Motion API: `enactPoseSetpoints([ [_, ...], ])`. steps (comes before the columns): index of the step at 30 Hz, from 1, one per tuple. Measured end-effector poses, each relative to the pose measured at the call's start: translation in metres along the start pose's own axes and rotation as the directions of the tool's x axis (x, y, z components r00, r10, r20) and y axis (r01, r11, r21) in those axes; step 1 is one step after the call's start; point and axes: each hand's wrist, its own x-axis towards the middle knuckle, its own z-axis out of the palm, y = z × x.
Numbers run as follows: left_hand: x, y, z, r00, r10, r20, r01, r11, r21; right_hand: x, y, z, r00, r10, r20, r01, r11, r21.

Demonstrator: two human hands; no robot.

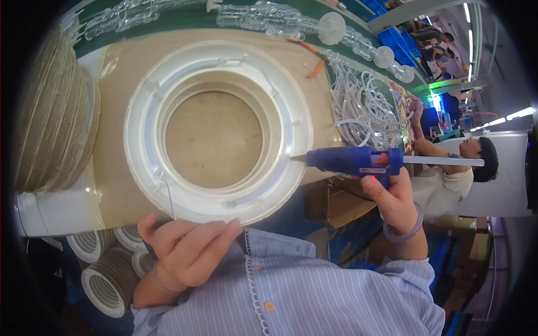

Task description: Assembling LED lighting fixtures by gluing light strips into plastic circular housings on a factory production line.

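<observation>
A wide white ring [140,120] with a round opening lies on the brown board. A translucent strip [150,120] runs round its channel, with small clear pieces along it. My right hand [392,196] grips a blue glue gun [342,159], a long clear glue stick [443,161] jutting from its back. The nozzle is at the ring's right side; whether it touches cannot be made out. At the ring's near edge, my left hand [190,252] has its bent fingers against the rim. A thin wire [170,196] rises from the channel beside those fingers.
Stacked brown-edged rings [53,117] stand at left. Clear plastic parts [269,19] line the back of the green bench. A heap of clear tubing [364,106] and orange-handled pliers [315,60] lie at right. More rings [103,288] sit below the bench. A co-worker [454,173] is at far right.
</observation>
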Motion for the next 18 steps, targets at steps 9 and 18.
enactPoseSetpoints([
  [9,-0.002,0.007,-0.007,0.998,-0.058,0.029,0.057,0.998,0.006,0.013,-0.023,-0.005,0.938,-0.250,0.241,0.338,0.817,-0.467],
  [18,0.003,0.003,0.002,0.998,0.009,-0.054,-0.007,1.000,0.024,0.012,-0.008,-0.011,1.000,0.027,0.005,-0.027,0.984,0.176],
])
